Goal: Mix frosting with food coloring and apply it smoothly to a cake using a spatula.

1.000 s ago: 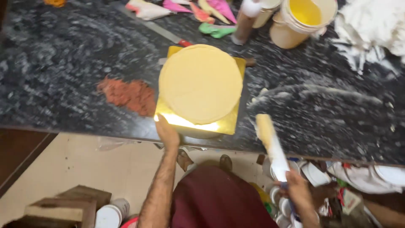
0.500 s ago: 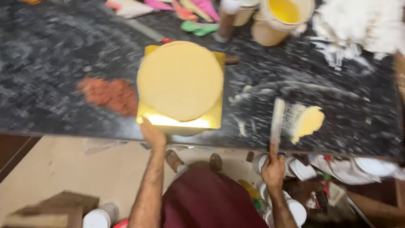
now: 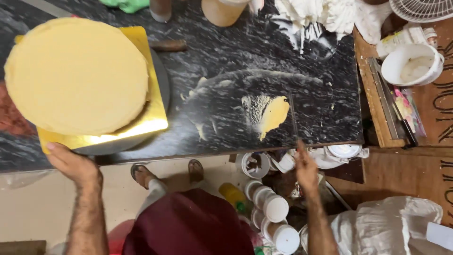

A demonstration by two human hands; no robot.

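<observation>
Moved: the view is swinging right; the scraped-off yellow cream smear [image 3: 273,114] is now sitting mid-counter.
Left hand [image 3: 71,163]: fingers closed, gripping the turntable [image 3: 163,85] edge.
Right hand [image 3: 306,167]: pinching a thin blade [image 3: 293,118] against the counter edge.
Cake [image 3: 75,75]: sitting on its gold board [image 3: 153,118], top looking coated; smoothing is looking unfinished.

Bright, even light; glare on the gold board [image 3: 151,123]; slight motion blur.

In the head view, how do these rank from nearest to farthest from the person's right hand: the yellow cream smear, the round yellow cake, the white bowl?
From the right hand:
1. Yellow cream smear on the black marble counter, just above the hand.
2. White bowl, up at the far right on the wooden surface.
3. Round yellow cake on the gold board, far left, beside the left hand.
</observation>
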